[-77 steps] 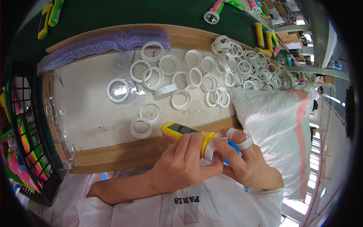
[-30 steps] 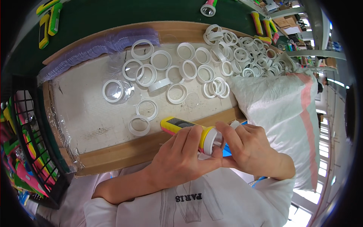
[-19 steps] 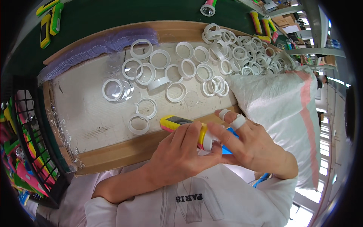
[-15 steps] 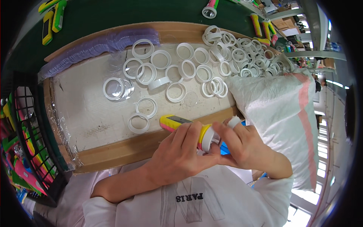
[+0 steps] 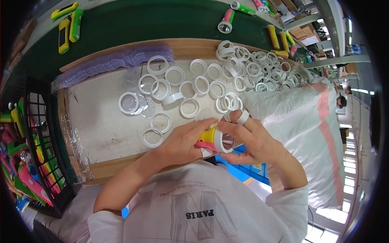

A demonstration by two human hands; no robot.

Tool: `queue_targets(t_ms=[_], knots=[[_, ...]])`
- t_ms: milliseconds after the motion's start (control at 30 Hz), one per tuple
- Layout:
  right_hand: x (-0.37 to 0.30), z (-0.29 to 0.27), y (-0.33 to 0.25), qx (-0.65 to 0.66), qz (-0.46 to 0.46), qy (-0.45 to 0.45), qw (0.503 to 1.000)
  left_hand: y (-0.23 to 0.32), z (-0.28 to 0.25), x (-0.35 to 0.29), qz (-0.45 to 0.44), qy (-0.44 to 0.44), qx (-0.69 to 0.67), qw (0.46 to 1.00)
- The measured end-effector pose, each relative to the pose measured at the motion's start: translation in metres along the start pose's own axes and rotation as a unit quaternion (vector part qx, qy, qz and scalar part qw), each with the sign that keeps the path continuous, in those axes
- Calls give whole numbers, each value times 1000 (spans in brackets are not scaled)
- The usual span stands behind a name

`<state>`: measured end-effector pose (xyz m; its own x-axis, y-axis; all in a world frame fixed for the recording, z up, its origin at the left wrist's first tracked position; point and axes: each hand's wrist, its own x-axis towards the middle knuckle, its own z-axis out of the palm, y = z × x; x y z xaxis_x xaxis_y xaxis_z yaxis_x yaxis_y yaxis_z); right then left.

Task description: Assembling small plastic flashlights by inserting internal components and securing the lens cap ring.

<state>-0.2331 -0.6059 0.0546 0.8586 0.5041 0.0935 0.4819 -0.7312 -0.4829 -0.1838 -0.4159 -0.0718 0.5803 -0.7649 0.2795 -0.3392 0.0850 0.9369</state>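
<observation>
Near the tray's front edge, my left hand (image 5: 182, 139) wraps round a yellow and pink flashlight (image 5: 208, 137), hiding most of its body. Its wide end points right and carries a white ring (image 5: 219, 140) around a clear lens. My right hand (image 5: 259, 141) grips that end, thumb and fingers against the ring; white wraps cover some of its fingertips. Loose white rings (image 5: 189, 107) lie on the pale board of the tray, just beyond both hands. Some have clear discs (image 5: 148, 109) beside or under them.
A row of purplish discs (image 5: 109, 63) lines the tray's far edge. Many white rings heap at the far right beside a white woven sack (image 5: 291, 117). A black crate (image 5: 40, 133) of colourful flashlights stands left. More flashlights (image 5: 225, 24) lie on the green table.
The flashlight has turned so its lens end shows more, and its tail has gone out of sight behind my left hand. My right fingers now spread around the ring. The view has shifted slightly.
</observation>
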Motion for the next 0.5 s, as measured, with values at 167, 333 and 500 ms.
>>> queue_targets(t_ms=[167,333,500], knots=[[-9,14,-6,31,-8,125,992,28,-3,15,139,0,164,977],[-26,4,-46,74,-70,201,974,84,2,1,140,-45,228,962],[-46,2,-61,147,-276,143,939,119,-5,4,-68,-401,-175,897]])
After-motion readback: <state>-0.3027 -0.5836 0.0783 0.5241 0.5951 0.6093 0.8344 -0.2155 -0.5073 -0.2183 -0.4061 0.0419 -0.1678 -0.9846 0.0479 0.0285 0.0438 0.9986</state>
